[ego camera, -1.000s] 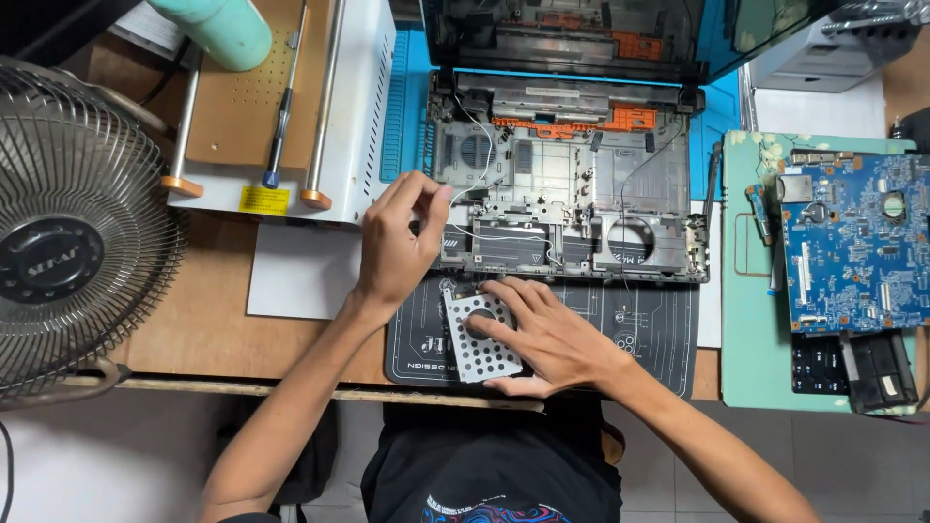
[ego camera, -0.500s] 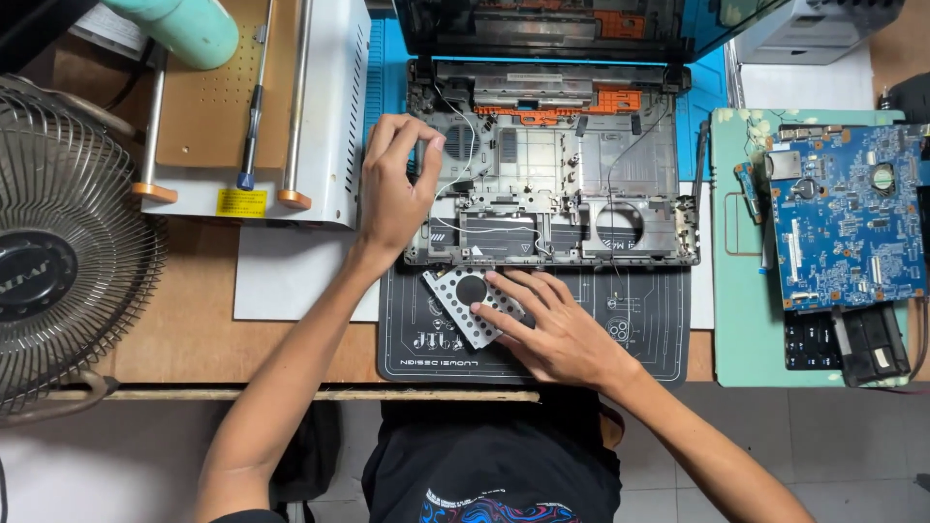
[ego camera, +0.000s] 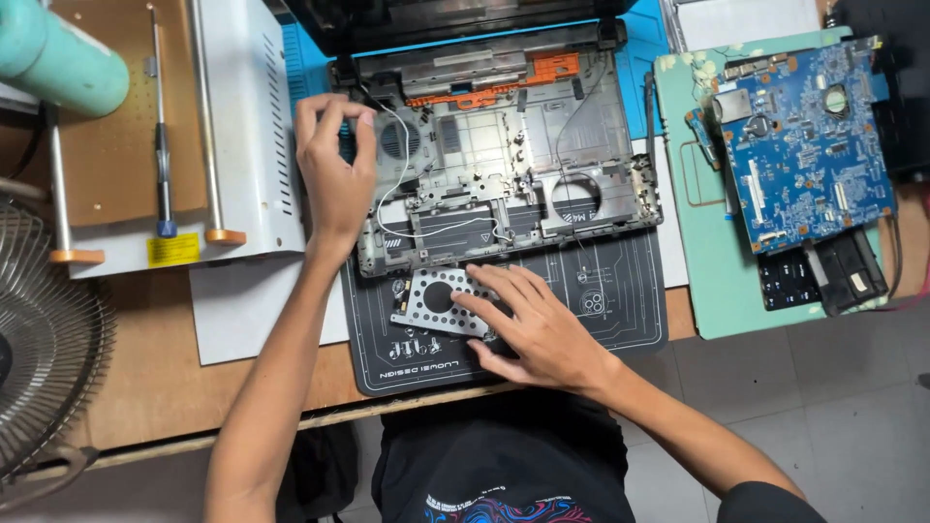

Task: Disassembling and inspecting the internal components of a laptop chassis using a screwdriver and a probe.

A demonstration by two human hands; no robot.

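An opened grey laptop base [ego camera: 504, 155] lies on a black work mat [ego camera: 601, 291], its dark lid [ego camera: 455, 15] folded back at the top. My left hand [ego camera: 334, 169] is at the base's upper left corner, thumb and fingers pinched together on a thin white wire [ego camera: 392, 184] that loops across the chassis. My right hand [ego camera: 528, 324] rests flat with fingers spread on a perforated metal bracket plate [ego camera: 431, 302] lying on the mat in front of the laptop.
A blue circuit board [ego camera: 804, 145] and a black part [ego camera: 843, 271] sit on a green mat [ego camera: 707, 281] at right. A white machine with a wooden panel [ego camera: 242, 126], a teal cylinder [ego camera: 58, 58] and a fan [ego camera: 44, 349] stand at left. White paper [ego camera: 242, 310] lies beside the mat.
My left hand has moved up from the base's left edge to its upper left corner and pinched the white wire. My right hand stays on the metal plate. The camera has moved closer.
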